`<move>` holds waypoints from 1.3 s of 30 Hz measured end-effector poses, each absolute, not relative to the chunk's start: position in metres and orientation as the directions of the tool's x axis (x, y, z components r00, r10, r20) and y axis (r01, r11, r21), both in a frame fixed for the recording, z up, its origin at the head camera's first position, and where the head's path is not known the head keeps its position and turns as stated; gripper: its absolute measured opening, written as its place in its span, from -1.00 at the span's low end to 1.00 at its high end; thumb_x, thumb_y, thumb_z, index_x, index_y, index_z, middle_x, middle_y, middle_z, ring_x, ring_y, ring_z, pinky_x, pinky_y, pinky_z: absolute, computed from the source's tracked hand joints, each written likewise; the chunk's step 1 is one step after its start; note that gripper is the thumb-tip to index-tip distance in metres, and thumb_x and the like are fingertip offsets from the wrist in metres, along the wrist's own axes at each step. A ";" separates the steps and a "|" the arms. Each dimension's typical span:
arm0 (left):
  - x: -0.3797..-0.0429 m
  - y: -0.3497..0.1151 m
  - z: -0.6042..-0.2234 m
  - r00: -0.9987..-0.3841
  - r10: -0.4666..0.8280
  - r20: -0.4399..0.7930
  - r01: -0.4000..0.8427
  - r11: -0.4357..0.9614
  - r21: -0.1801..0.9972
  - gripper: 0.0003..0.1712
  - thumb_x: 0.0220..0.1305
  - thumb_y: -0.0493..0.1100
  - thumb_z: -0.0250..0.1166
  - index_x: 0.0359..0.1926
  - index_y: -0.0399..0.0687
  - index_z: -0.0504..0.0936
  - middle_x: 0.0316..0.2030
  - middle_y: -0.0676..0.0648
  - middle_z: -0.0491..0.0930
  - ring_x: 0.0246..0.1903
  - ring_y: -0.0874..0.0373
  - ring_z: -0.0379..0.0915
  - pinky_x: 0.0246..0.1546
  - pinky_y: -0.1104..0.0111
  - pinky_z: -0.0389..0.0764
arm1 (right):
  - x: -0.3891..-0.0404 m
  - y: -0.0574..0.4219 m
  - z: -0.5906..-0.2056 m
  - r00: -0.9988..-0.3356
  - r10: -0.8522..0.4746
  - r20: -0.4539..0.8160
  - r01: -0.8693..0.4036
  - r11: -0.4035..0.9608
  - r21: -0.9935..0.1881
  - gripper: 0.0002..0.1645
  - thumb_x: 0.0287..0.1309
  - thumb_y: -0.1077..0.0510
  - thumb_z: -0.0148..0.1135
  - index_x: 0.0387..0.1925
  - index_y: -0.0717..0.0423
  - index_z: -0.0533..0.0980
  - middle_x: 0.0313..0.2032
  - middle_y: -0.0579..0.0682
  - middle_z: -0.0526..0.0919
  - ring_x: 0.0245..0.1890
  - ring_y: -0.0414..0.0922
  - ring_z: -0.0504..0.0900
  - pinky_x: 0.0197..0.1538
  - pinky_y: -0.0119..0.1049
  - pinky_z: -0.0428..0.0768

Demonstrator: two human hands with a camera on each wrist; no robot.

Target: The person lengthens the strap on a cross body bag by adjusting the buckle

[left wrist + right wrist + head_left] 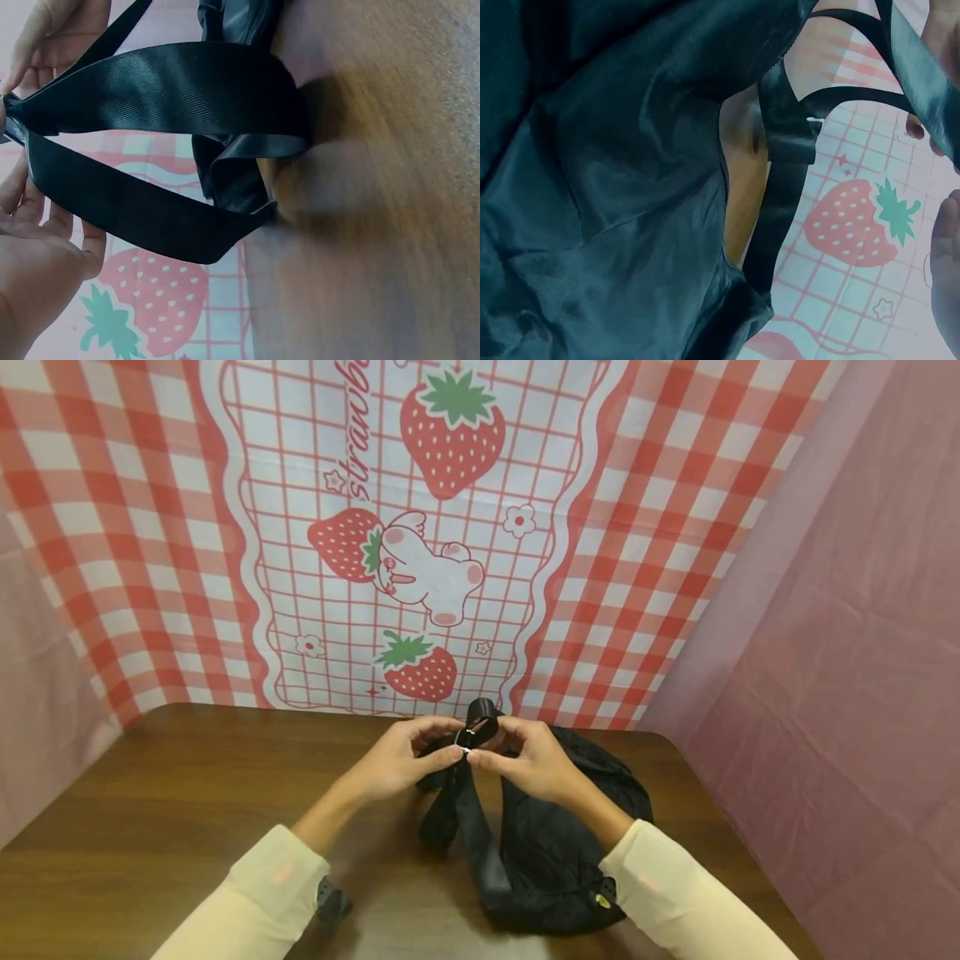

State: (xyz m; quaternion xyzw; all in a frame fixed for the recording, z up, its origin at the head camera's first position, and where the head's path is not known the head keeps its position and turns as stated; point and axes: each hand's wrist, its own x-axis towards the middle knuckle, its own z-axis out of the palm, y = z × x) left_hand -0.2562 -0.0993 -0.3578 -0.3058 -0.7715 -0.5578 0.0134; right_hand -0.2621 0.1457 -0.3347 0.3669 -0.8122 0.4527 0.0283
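A black bag [562, 852] of smooth cloth lies on the wooden table, with a wide black strap [480, 852] running up from it. My left hand [397, 760] and right hand [536, 760] meet above the bag's far left side, pinching the strap at a small shiny metal slider [465, 745] between thumbs and fingers. A short strap loop [482, 714] stands up over the fingertips. In the left wrist view the strap [157, 90] hangs in a broad open loop. The right wrist view shows the bag's body [615, 195] and its zipper edge up close.
The brown wooden table [187, 793] extends to both sides of the bag. Behind it hangs a red-and-white checked cloth [645, 527] with strawberries, and pink cloth [847, 693] hangs at the right. A small dark device [332, 902] shows at the left cuff.
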 end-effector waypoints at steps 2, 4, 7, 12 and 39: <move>-0.255 -0.099 -0.356 -0.814 0.464 0.349 0.487 0.216 0.846 -0.49 0.47 -0.02 0.30 0.32 -0.13 0.54 0.16 -0.12 0.62 0.03 0.06 0.59 0.01 0.17 0.59 | -0.262 0.147 -0.336 -0.746 -0.571 0.343 -0.595 0.340 -0.728 -0.73 0.27 0.09 0.45 -0.04 0.08 0.66 -0.27 -0.06 0.76 -0.29 -0.09 0.75 -0.22 -0.19 0.70; -0.255 -0.099 -0.355 -0.820 0.463 0.337 0.483 0.242 0.842 -0.49 0.48 0.01 0.28 0.33 -0.11 0.52 0.16 -0.11 0.61 0.04 0.06 0.58 0.02 0.15 0.59 | -0.262 0.149 -0.337 -0.765 -0.569 0.302 -0.571 0.381 -0.728 -0.67 0.25 0.03 0.47 -0.02 0.08 0.65 -0.24 -0.06 0.75 -0.28 -0.11 0.74 -0.21 -0.20 0.70; -0.254 -0.098 -0.353 -0.834 0.452 0.316 0.465 0.269 0.843 -0.47 0.48 0.06 0.27 0.33 -0.06 0.51 0.18 -0.07 0.59 0.06 0.07 0.56 0.03 0.13 0.58 | -0.259 0.148 -0.339 -0.784 -0.568 0.250 -0.556 0.465 -0.688 -0.58 0.22 -0.08 0.48 -0.01 0.06 0.65 -0.22 -0.11 0.73 -0.28 -0.18 0.71 -0.20 -0.24 0.68; -0.253 -0.098 -0.352 -0.845 0.439 0.307 0.455 0.284 0.844 -0.46 0.49 0.09 0.26 0.35 -0.04 0.49 0.20 -0.06 0.57 0.11 0.05 0.53 0.09 0.07 0.54 | -0.250 0.140 -0.346 -0.775 -0.579 0.252 -0.592 0.526 -0.611 -0.51 0.17 -0.16 0.50 -0.04 0.07 0.65 -0.24 -0.15 0.69 -0.29 -0.25 0.67 -0.19 -0.29 0.66; -0.256 -0.098 -0.348 -0.856 0.406 0.321 0.449 0.274 0.851 -0.45 0.52 0.02 0.22 0.38 -0.14 0.44 0.12 -0.11 0.59 0.00 0.03 0.55 0.05 0.13 0.56 | -0.232 0.130 -0.358 -0.750 -0.589 0.301 -0.653 0.584 -0.483 -0.77 0.21 0.05 0.48 -0.25 0.10 0.64 -0.51 -0.06 0.53 -0.54 -0.19 0.44 -0.45 -0.38 0.41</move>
